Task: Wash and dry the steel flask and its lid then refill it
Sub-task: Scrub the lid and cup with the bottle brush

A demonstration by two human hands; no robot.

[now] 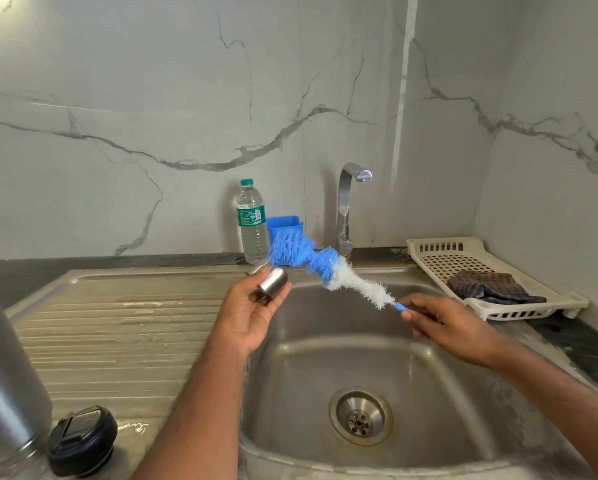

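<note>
- We hold the small steel cap (272,283) in our left hand (252,315), fingers (262,276) curled around it, above the sink's (325,375) 10 o'clock rim.
- Our right hand (443,323) has its fingers clenched on the blue handle of the bottle brush (325,268), whose bristle head points toward 10 o'clock, beside the cap but apart from it.
- The steel flask (3,375) stands on the draining board at 8 o'clock; the black lid (82,441) rests just beside it, at its 3 o'clock.
- No water runs from the tap (347,202), and we see no suds, so we judge the washing as barely begun.
- The cloth (491,289) lies in the white rack (429,247) at 3 o'clock; drying looks not yet done.
- The water bottle (252,223) at 12 o'clock stands capped and full on the worktop; refilling is left too.
</note>
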